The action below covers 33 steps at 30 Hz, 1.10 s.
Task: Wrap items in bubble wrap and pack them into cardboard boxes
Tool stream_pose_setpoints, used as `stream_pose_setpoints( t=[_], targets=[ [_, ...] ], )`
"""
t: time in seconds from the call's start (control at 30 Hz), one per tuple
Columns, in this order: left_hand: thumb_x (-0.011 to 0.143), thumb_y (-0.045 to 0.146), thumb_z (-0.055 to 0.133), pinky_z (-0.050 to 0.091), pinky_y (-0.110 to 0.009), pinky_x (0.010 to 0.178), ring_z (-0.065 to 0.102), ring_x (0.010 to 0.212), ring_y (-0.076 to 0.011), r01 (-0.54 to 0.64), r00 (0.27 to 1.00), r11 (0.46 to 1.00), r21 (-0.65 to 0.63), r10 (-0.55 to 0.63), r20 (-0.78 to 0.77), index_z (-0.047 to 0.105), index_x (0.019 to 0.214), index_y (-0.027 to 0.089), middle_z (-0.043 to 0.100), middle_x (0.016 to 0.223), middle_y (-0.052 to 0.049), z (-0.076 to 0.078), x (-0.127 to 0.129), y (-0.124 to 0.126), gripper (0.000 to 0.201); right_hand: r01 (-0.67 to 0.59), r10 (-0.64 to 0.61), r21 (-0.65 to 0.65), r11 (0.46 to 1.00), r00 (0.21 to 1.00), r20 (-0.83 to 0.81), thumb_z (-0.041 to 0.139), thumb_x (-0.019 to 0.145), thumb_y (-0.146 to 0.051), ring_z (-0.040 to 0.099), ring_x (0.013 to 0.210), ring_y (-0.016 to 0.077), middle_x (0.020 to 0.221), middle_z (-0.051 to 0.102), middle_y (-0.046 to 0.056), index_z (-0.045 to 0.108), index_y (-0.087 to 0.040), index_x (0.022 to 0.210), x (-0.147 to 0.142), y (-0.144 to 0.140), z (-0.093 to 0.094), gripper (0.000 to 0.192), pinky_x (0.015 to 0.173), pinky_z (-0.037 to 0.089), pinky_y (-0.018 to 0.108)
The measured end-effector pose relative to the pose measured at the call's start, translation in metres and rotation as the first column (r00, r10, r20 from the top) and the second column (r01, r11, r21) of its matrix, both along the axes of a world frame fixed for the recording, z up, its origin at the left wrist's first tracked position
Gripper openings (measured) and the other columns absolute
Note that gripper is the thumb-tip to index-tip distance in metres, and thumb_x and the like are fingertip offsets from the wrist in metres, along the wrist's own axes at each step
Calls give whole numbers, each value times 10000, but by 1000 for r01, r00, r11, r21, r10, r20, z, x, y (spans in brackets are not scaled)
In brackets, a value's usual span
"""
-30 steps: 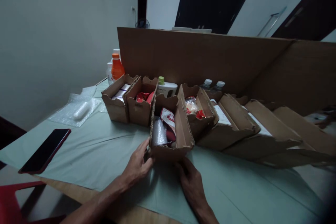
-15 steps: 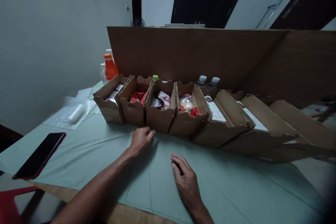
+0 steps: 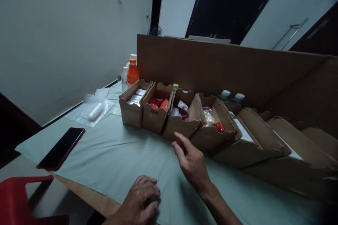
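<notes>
My left hand (image 3: 142,197) is low over the green cloth near the table's front edge, its fingers loosely bent and the thumb apart; nothing shows in it. My right hand (image 3: 192,163) is raised just in front of the cardboard bins, thumb and index finger parted and empty. Nearest to its fingertips is the third bin (image 3: 179,128), with a dark red and white packet (image 3: 183,108) inside. Left of it, one bin (image 3: 153,121) holds red packets (image 3: 159,104), and the end bin (image 3: 131,116) holds white boxes (image 3: 137,97). A bin on the right (image 3: 211,140) contains clear and red wrapped packets (image 3: 209,116).
More bins (image 3: 253,154) with white papers extend right. A tall cardboard panel (image 3: 200,63) stands behind the row. Bottles (image 3: 132,74) stand at the back left. Bubble wrap (image 3: 91,110) and a phone (image 3: 62,148) lie on the left; a red stool (image 3: 16,200) stands below.
My left hand has drawn back from the bins toward the front edge. My right hand has moved forward to the bins, its fingers spreading. The view has turned, shifting the bins rightward.
</notes>
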<state>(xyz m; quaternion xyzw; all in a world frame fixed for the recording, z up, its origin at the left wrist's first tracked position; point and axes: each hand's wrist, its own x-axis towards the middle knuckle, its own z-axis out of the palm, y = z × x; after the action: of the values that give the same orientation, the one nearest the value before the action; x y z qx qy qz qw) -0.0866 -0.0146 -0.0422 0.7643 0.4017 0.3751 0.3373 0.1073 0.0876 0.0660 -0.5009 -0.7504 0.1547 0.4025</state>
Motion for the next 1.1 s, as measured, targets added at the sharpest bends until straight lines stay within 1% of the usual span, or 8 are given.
stream_pose_setpoints(
  t=[0.17,0.37,0.57,0.73,0.83,0.9,0.97,1.1],
  targets=[
    [799,198,595,512,-462,884,694,909,-268,-39,986,998,53,30,166,695,967,237,751,903,-93,-7,3,10,200,86,-76,-21,996,952,297,541,878,-232,701,739,219,821,752,41,512,-190,1441,-59,74,55,566,685,477,277],
    [804,195,596,540,-399,779,687,829,-241,-160,955,987,32,146,257,690,955,229,741,867,-75,-10,2,7,181,114,-85,-65,991,937,339,489,906,-203,672,657,194,698,726,40,724,-216,962,-81,96,51,242,607,411,248],
    [920,292,541,474,-490,1037,536,1297,-309,-583,730,808,-84,566,383,571,1292,260,568,1392,-124,-3,-18,0,375,-23,53,-127,992,971,233,447,922,-259,665,603,170,673,707,10,709,-240,911,-54,11,45,263,566,431,230],
    [934,405,545,423,-512,1088,462,1353,-324,-610,673,771,-180,625,397,417,1446,269,453,1502,-122,2,-42,-7,545,-217,256,-303,928,962,95,483,919,-334,672,587,170,700,725,5,747,-286,979,14,-80,48,275,574,514,243],
    [914,491,567,388,-518,1131,430,1394,-338,-521,725,823,-228,567,389,369,1489,267,416,1549,-118,-1,-47,-14,648,-108,131,-377,920,991,34,568,868,-483,692,589,197,710,740,28,770,-303,916,69,-105,47,275,559,562,264],
    [868,561,612,359,-525,1160,413,1413,-363,-470,759,841,-268,540,364,377,1490,240,439,1538,-134,-5,-44,-20,738,78,-87,-356,931,996,-8,625,806,-572,695,570,213,741,752,60,772,-288,922,104,-114,39,341,531,579,284],
    [828,620,639,358,-529,1165,442,1389,-385,-434,789,848,-302,520,327,444,1445,204,520,1461,-157,-7,-37,-26,769,239,-285,-295,925,951,-122,663,772,-601,740,678,250,911,778,111,730,-263,1109,131,-123,22,482,571,610,310],
    [835,654,614,431,-493,1118,545,1291,-367,-365,833,873,-325,462,304,545,1334,190,645,1285,-147,-1,-23,-35,685,206,-272,-264,942,931,-245,730,719,-542,705,1091,334,1267,699,146,545,-285,1403,145,-150,-28,754,778,630,377]
  ],
)
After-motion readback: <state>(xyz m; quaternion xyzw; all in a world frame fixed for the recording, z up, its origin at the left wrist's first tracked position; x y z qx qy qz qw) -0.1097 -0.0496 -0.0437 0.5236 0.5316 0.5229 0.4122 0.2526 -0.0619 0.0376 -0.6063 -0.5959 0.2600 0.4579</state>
